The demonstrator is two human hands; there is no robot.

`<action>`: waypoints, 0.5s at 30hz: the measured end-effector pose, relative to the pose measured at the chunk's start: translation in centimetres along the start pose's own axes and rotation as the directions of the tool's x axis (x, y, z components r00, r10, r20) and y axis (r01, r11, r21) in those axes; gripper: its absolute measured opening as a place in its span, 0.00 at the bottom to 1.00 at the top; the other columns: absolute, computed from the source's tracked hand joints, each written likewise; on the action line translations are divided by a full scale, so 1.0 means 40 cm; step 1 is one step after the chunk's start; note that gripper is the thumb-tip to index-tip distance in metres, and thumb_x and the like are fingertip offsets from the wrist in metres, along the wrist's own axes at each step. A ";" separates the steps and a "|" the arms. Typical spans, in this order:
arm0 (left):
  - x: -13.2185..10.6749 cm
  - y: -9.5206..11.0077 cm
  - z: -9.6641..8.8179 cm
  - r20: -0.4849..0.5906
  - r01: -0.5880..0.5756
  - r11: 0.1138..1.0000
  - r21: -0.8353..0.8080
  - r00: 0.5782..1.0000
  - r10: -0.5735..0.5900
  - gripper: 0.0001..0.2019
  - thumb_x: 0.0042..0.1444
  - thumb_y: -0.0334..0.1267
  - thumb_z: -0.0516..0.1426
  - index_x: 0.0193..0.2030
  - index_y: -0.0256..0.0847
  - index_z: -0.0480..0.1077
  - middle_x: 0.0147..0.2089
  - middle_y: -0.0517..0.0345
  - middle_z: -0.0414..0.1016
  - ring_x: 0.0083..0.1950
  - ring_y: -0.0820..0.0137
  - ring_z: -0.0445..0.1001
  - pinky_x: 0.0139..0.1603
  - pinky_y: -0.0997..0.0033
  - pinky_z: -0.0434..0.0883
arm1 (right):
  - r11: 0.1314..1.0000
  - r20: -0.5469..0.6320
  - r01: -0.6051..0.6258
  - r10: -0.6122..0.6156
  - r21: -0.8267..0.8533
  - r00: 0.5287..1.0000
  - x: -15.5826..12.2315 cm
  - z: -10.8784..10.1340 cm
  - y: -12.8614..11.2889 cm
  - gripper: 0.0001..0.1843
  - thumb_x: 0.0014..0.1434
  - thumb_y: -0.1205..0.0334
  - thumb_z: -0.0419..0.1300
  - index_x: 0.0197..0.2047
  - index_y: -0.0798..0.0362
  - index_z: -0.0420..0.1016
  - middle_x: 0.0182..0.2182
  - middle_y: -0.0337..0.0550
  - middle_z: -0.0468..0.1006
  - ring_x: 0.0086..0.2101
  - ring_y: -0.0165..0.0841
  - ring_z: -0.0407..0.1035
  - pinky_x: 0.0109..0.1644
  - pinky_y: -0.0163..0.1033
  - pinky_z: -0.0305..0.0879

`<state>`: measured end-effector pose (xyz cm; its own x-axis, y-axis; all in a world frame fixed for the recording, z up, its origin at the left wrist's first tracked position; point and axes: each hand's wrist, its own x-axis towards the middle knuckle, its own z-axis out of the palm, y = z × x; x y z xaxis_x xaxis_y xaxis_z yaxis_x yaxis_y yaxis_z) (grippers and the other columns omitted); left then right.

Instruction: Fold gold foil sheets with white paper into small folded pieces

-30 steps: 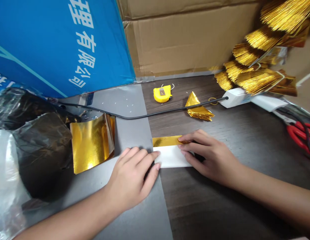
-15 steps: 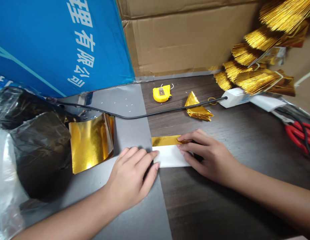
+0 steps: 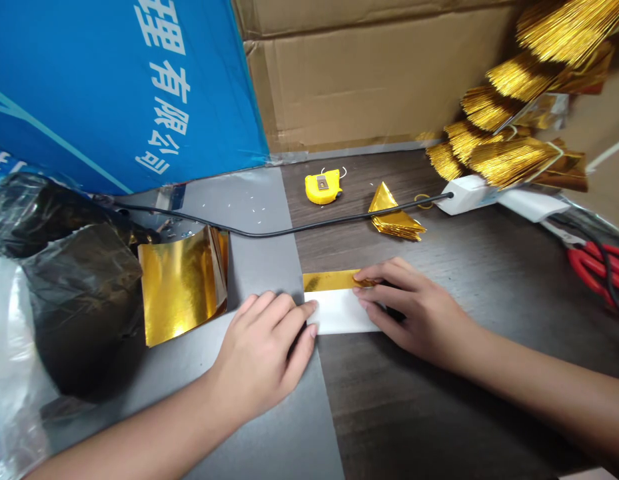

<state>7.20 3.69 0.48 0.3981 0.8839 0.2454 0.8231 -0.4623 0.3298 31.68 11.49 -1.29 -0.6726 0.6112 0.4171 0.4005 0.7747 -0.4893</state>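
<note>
A sheet of gold foil paper lies flat on the dark wood surface, its white side up with a folded gold strip along the far edge. My left hand pinches its left edge, index fingertip on top and thumb at the near corner. At the right end, my right hand holds the sheet, with its fingertips bent down on the gold strip and the white part. That right end is hidden under the fingers. To the left, a stack of gold foil sheets stands curled beside a dark plastic bag.
A black cable crosses behind the sheet, over a folded gold piece. Beyond it lies a yellow tape measure. At right are a white power strip, red-handled scissors and several gold foil bundles. Boxes stand behind.
</note>
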 end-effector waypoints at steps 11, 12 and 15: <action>0.009 0.003 0.002 0.004 -0.150 0.982 0.114 0.989 0.150 0.17 0.67 0.37 0.54 0.60 0.35 0.72 0.63 0.47 0.73 0.64 0.52 0.67 0.57 0.53 0.65 | 1.000 -0.010 0.001 -0.001 -0.003 1.000 -0.004 0.003 0.001 0.08 0.65 0.72 0.59 0.41 0.51 0.78 0.45 0.49 0.79 0.42 0.38 0.72 0.43 0.46 0.75; 0.009 0.004 0.004 0.020 -0.179 0.978 0.111 0.984 0.178 0.19 0.68 0.38 0.53 0.62 0.36 0.70 0.63 0.49 0.73 0.65 0.53 0.66 0.59 0.54 0.64 | 1.000 -0.011 0.002 -0.002 -0.004 1.000 -0.004 0.003 0.001 0.08 0.65 0.72 0.59 0.41 0.51 0.78 0.45 0.49 0.79 0.41 0.38 0.72 0.43 0.46 0.76; 0.010 0.005 0.008 0.049 -0.224 0.971 0.088 0.974 0.221 0.19 0.70 0.38 0.51 0.63 0.34 0.69 0.63 0.51 0.75 0.66 0.58 0.69 0.62 0.56 0.64 | 1.000 -0.008 0.007 -0.007 -0.009 1.000 -0.003 0.003 0.002 0.08 0.65 0.72 0.59 0.40 0.52 0.78 0.44 0.50 0.79 0.41 0.38 0.72 0.43 0.47 0.76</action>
<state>7.65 3.96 0.33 0.5893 0.7624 0.2673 0.7451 -0.6408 0.1851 31.72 11.45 -1.46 -0.6699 0.6074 0.4269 0.4019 0.7802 -0.4794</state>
